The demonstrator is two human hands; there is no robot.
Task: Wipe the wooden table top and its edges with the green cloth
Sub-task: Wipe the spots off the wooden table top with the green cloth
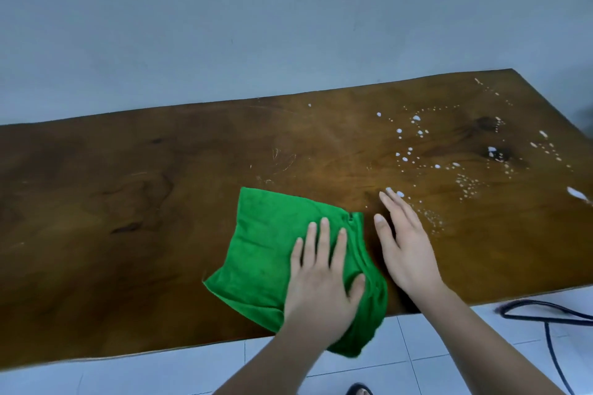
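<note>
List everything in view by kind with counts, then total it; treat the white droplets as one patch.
Hands: 2, left hand, right hand
Green cloth: 1
Wooden table: 1
White droplet patch: 1
Dark cable: 1
Total: 6

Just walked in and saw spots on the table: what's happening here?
A person is wiping the wooden table. The left hand presses flat on the green cloth near the front edge; the right hand rests open on bare wood beside it. White droplets remain unwiped farther right.
</note>
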